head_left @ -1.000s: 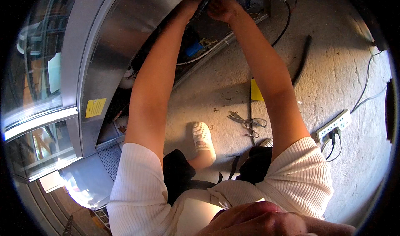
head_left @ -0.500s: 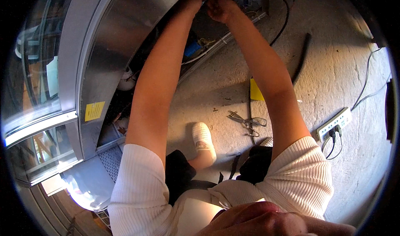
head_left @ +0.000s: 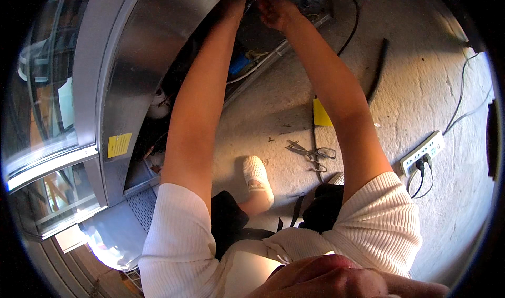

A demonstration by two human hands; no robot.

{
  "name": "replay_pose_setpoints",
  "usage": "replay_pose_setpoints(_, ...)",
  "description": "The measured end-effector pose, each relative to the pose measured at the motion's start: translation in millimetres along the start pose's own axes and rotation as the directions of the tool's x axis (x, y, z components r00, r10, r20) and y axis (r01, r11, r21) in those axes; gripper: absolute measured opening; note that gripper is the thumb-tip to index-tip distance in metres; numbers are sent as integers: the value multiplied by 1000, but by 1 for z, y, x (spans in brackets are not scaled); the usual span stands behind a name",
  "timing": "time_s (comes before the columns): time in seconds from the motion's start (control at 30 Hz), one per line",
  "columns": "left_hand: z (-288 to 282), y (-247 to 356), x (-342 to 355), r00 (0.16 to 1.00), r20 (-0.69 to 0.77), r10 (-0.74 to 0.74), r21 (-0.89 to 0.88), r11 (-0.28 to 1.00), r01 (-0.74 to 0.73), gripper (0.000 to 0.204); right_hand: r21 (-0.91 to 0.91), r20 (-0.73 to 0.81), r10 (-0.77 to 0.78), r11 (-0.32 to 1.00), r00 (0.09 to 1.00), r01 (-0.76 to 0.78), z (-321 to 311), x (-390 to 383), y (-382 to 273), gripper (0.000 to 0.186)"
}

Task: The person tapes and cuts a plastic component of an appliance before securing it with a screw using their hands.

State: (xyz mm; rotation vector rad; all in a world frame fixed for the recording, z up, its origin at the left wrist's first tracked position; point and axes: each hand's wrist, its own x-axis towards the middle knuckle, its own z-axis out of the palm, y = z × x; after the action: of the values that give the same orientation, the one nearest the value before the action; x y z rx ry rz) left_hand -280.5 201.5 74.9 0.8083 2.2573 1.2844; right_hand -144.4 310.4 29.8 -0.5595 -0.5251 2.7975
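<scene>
At the top of the head view, inside the dark open lower part of a steel appliance [head_left: 152, 40], my left hand [head_left: 235, 4] has its fingers curled at a small shiny part among wires, too dark to name. My right hand [head_left: 275, 12] is just to its right, fingers bent toward the same part. A white cable [head_left: 246, 72] and a blue component [head_left: 239, 62] lie in the dim space below both hands.
Scissors [head_left: 300, 150], a yellow sheet [head_left: 321, 113], a dark hose [head_left: 379, 71] and black cables [head_left: 352, 24] lie on the concrete floor [head_left: 431, 87]. A power strip [head_left: 421, 153] with plugs sits at right. A glass-fronted door [head_left: 52, 108] fills the left; my foot [head_left: 255, 179] is below.
My hands shift slightly within the dark opening; my right hand drifts a little left, and the dark item seen between them earlier now looks shinier and less distinct. The view shifts slightly.
</scene>
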Motion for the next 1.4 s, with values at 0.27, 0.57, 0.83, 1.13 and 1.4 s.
replay_pose_setpoints(0.27,9,31,-4,997,74,27,111,993,-35,49,16,-64,18,1000,998,-17,10,-10,-2,17)
replay_pose_setpoints(0.57,24,38,-4,929,-139,343,514,827,-228,37,-101,-2,-33,994,999,32,4,-18,-9,23)
replay_pose_setpoints(0.83,27,31,4,959,-141,245,504,852,-144,39,-150,-76,-172,976,982,159,16,-33,7,22)
replay_pose_setpoints(1.13,18,58,-7,992,91,84,362,926,-111,31,-159,-58,-167,975,984,156,18,-33,5,17)
replay_pose_setpoints(1.4,37,57,-18,965,-30,261,462,860,-218,28,-214,-69,-288,940,955,267,6,-18,7,15)
